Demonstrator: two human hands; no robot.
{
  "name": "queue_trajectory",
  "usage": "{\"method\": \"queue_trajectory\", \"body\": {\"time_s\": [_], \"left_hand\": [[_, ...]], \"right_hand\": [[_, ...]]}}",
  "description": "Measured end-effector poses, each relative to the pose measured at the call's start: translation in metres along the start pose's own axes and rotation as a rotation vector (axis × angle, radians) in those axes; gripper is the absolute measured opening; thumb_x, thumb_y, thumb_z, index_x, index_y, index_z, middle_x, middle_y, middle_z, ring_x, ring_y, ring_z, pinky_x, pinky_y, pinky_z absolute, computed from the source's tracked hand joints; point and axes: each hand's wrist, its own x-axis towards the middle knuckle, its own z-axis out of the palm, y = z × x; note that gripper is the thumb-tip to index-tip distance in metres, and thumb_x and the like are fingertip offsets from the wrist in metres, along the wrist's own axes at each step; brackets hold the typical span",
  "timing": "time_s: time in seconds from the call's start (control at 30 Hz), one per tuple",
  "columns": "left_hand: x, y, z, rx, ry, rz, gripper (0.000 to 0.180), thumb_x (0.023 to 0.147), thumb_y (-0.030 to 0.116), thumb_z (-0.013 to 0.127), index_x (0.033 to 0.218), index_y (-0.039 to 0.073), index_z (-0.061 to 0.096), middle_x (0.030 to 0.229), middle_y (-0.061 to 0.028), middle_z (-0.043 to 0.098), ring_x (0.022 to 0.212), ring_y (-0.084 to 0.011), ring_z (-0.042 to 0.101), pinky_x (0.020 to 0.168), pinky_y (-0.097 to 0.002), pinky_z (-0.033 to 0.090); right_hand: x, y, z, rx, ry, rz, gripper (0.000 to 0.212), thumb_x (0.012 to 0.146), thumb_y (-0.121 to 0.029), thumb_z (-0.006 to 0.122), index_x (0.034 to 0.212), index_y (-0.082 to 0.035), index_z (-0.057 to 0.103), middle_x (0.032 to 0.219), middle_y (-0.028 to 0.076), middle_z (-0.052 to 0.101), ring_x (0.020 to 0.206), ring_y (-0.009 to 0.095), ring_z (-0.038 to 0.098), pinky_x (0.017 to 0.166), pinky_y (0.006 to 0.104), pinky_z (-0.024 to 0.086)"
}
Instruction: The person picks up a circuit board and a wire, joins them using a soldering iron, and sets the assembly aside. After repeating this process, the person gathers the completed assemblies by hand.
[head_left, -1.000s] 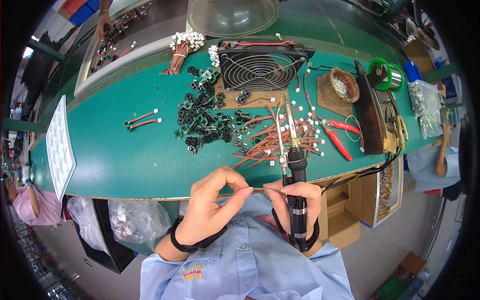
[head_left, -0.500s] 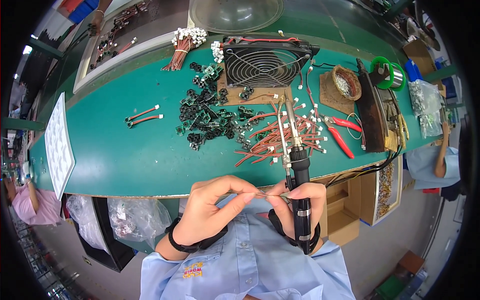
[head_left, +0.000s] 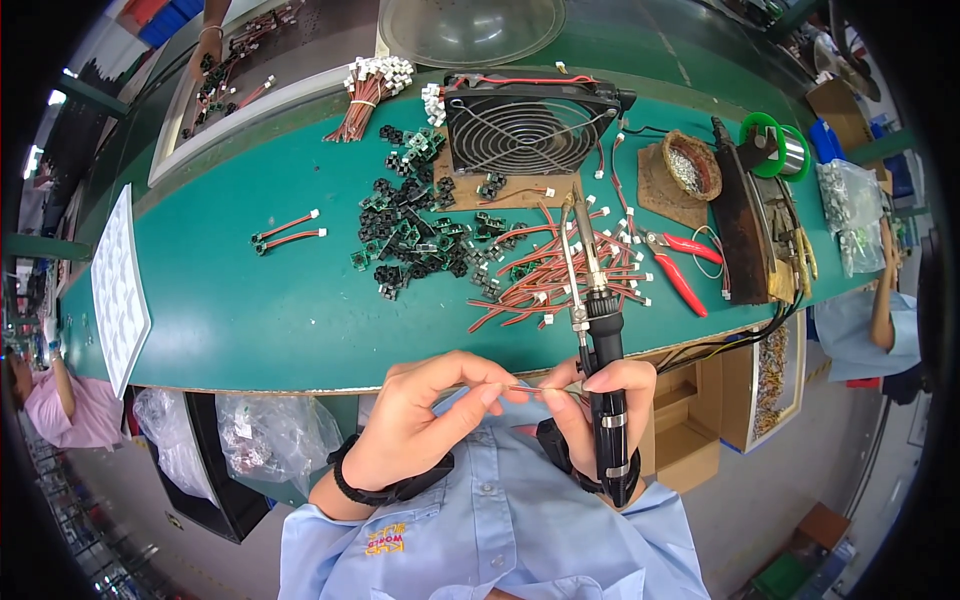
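Note:
Close to my body, at the table's front edge, my left hand (head_left: pixel 425 415) is closed in a pinch on a thin reddish wire (head_left: pixel 522 389). The wire runs across to my right hand (head_left: pixel 570 425), whose thumb and finger pinch its other end. That hand also carries a soldering iron (head_left: pixel 604 335) with a black handle, its tip pointing away from me over the mat. Beyond the tip lie a loose heap of red-and-black wire leads (head_left: pixel 540 275) with white connectors and a pile of small black and green parts (head_left: pixel 415 230). The wire's ends are hidden in my fingers.
A black fan (head_left: pixel 530 130) stands at the back, beside a bundle of leads (head_left: pixel 368 95). To the right are red-handled cutters (head_left: pixel 682 275), a round bowl (head_left: pixel 692 165) and a solder spool (head_left: pixel 778 148). Two finished-looking leads (head_left: pixel 290 230) lie left, near a white sheet (head_left: pixel 120 290). Co-workers sit around.
My right hand and the soldering iron have shifted slightly to the right, with the iron tilting a little more. More of the wire shows between my hands. A co-worker's hand at upper left has moved downward.

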Motion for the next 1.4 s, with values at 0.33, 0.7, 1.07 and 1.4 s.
{"method": "queue_trajectory", "body": {"time_s": [0.33,0.7,1.07,1.4], "left_hand": [[0.003,0.000,-0.001,0.242,-0.002,0.145,0.011,0.079,-0.001,0.060,0.089,-0.004,0.059,0.084,-0.0125,0.065,0.078,-0.0181,0.062,0.070,-0.0285,0.049],[0.005,0.004,0.000,0.672,-0.016,0.437,0.014,0.071,-0.001,0.065,0.083,0.003,0.060,0.082,-0.0063,0.062,0.072,-0.0232,0.058,0.068,-0.0320,0.045],[0.001,0.001,-0.005,0.722,-0.015,0.487,0.017,0.072,0.000,0.064,0.087,0.003,0.060,0.085,-0.0065,0.061,0.074,-0.0232,0.058,0.069,-0.0337,0.045],[0.003,0.015,-0.075,1.002,0.235,0.244,0.018,0.076,0.003,0.061,0.093,0.002,0.058,0.087,-0.0116,0.058,0.076,-0.0286,0.057,0.066,-0.0358,0.047]], "right_hand": [[-0.003,-0.001,-0.002,-0.110,-0.020,-0.008,0.037,0.078,0.007,0.061,0.099,-0.008,0.034,0.079,0.016,0.057,0.068,0.018,0.059,0.061,0.0285,0.049],[0.003,-0.007,-0.001,-0.312,-0.109,-0.108,0.040,0.070,0.008,0.069,0.098,-0.007,0.045,0.082,0.012,0.062,0.070,0.022,0.063,0.061,0.0296,0.050],[0.001,-0.006,0.003,-0.302,-0.085,-0.073,0.040,0.070,0.010,0.068,0.098,-0.008,0.045,0.082,0.013,0.061,0.070,0.022,0.062,0.061,0.0295,0.050],[-0.004,0.001,-0.007,-0.255,-0.019,-0.025,0.039,0.071,0.010,0.067,0.097,-0.008,0.043,0.077,0.012,0.061,0.064,0.021,0.060,0.057,0.0289,0.048]]}}
